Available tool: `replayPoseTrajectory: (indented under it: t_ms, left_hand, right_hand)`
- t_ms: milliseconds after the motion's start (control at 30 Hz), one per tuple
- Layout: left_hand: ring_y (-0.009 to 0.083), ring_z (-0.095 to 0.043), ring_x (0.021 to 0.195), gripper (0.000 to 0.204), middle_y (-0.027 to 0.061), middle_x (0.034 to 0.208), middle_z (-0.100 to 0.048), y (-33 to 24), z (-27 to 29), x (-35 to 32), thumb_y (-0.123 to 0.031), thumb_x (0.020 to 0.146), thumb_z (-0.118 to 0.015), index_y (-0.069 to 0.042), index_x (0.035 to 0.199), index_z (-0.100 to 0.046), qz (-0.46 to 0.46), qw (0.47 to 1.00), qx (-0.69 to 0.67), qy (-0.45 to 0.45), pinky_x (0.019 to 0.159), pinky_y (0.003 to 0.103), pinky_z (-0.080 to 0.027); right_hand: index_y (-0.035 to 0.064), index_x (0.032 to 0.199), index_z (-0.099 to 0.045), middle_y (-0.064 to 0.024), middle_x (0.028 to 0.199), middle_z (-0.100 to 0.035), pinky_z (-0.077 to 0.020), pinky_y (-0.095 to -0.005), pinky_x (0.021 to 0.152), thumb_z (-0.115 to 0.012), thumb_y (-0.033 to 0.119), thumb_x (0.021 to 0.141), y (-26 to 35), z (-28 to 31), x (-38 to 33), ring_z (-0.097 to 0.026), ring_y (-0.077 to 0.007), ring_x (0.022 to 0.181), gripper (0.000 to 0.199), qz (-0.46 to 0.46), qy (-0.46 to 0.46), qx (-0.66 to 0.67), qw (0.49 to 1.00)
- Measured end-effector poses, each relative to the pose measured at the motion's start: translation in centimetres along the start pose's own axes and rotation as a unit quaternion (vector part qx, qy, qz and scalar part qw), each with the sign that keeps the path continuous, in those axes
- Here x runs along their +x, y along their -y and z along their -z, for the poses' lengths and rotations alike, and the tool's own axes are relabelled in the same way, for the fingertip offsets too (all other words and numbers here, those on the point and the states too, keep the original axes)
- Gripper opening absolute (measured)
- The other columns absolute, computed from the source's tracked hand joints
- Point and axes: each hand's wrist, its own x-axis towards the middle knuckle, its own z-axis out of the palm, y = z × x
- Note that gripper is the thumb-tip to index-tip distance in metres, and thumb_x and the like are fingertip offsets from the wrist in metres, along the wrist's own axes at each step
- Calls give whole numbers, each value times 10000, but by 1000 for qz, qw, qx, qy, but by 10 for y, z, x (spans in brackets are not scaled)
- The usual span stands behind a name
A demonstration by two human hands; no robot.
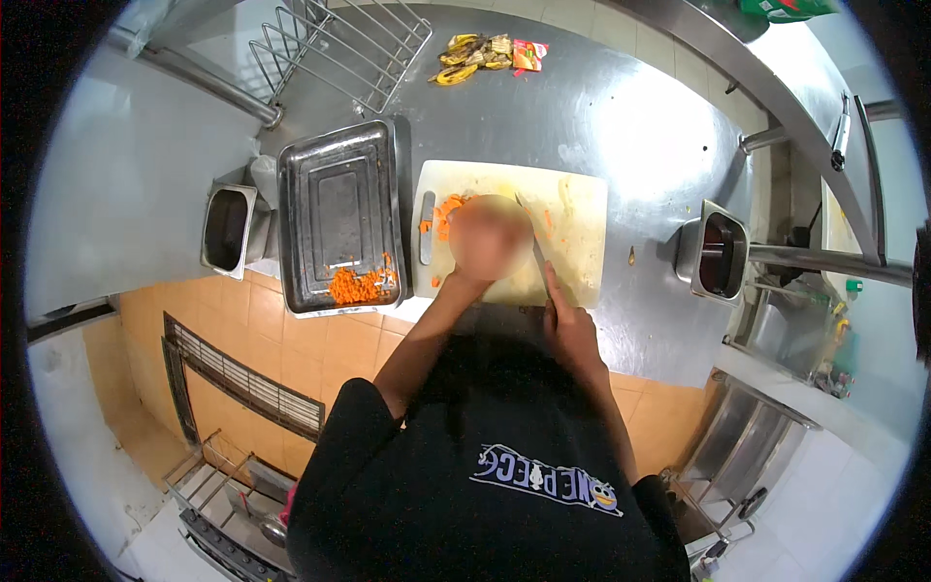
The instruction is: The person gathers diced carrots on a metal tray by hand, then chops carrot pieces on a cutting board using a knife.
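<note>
- The knife (pixel 535 247) lies over the white cutting board (pixel 577 218), its long axis running from near to far; the handle end is in the right hand (pixel 570 330) at the near edge of the board, and the blade points away from the person, leaning slightly left.
- The right hand is closed around the knife handle, with one finger stretched along the back of the blade.
- The left hand (pixel 488 238) sits on the board just left of the blade; it is blurred, so I cannot tell whether it is open or gripping anything.
- Chopped orange pieces (pixel 444 215) lie on the board at the left edge of the left hand, well clear of the right hand.
- The board rests on the steel bench (pixel 630 126), close to its near edge.
- A steel tray (pixel 335 209) stands just left of the board, with a heap of chopped orange bits (pixel 357 285) in its near corner.
- Banana peels (pixel 470 56) lie at the far side of the bench, well apart from both hands.
- A small steel tub (pixel 720 254) stands to the right of the board.
</note>
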Motion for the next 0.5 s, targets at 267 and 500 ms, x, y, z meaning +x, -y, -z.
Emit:
replayPoseTrajectory:
  t_ms: [267,500]
  left_hand:
    - [214,-575,1083,80,-70,920,-733,1,-1,1,-235,811,-816,-220,889,-811,5,1000,-15,-9,939,479,-305]
    - [231,-578,1102,86,-44,980,-742,2,0,0,-232,825,-808,-216,910,-808,-5,1000,-8,3,961,500,-310]
  right_hand:
    - [284,1704,-258,-243,834,-703,-574,-575,670,-548,94,1032,1,-11,3,-698,-458,702,756,-21,-8,3,1000]
    - [219,1694,-293,-339,1202,-690,-568,-553,878,-531,81,1050,-10,-7,17,-710,-504,968,700,34,-20,71,997]
